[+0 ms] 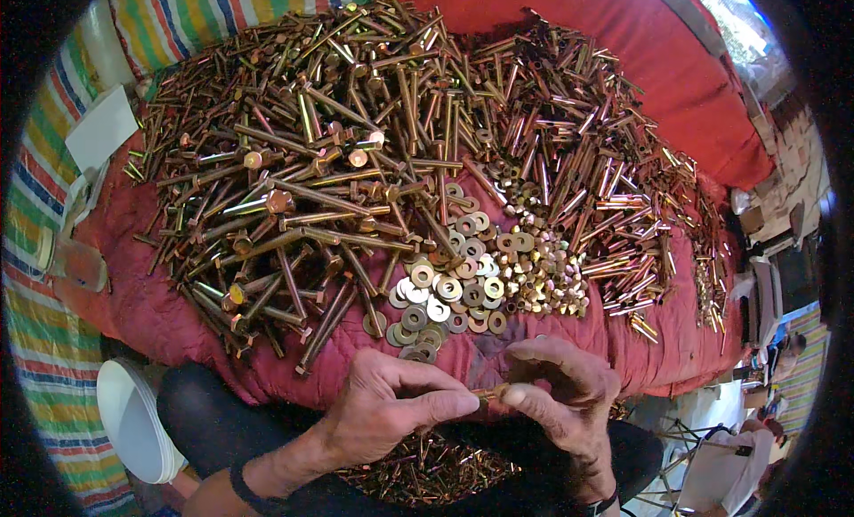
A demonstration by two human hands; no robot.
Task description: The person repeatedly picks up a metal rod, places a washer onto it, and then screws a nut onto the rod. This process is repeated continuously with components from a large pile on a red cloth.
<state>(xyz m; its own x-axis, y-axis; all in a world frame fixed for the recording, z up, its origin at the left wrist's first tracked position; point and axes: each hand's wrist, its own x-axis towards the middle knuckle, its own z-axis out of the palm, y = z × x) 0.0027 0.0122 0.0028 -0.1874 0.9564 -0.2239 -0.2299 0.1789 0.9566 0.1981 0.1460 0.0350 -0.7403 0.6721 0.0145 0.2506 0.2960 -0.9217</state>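
Observation:
Between my two hands is a short gold-coloured metal piece [489,394], mostly covered by fingers; whether it is a bolt or a sleeve I cannot tell. My left hand [391,406] pinches one end of it between thumb and forefinger. The thumb of my right hand [565,397] meets its other end, with the fingers curled above. Just beyond the hands lie loose flat washers [438,308], gold and grey. Small brassy nuts [543,268] are heaped to their right. Long hex-head bolts [294,197] form a large pile at the left.
Thin metal sleeves [614,205] spread over the right of the red padded cloth [133,241]. More hardware [427,468] sits below my hands, between my legs. Stacked white tubs [133,419] stand at the left, near a clear jar [80,263]. Another person [743,464] is at the far right.

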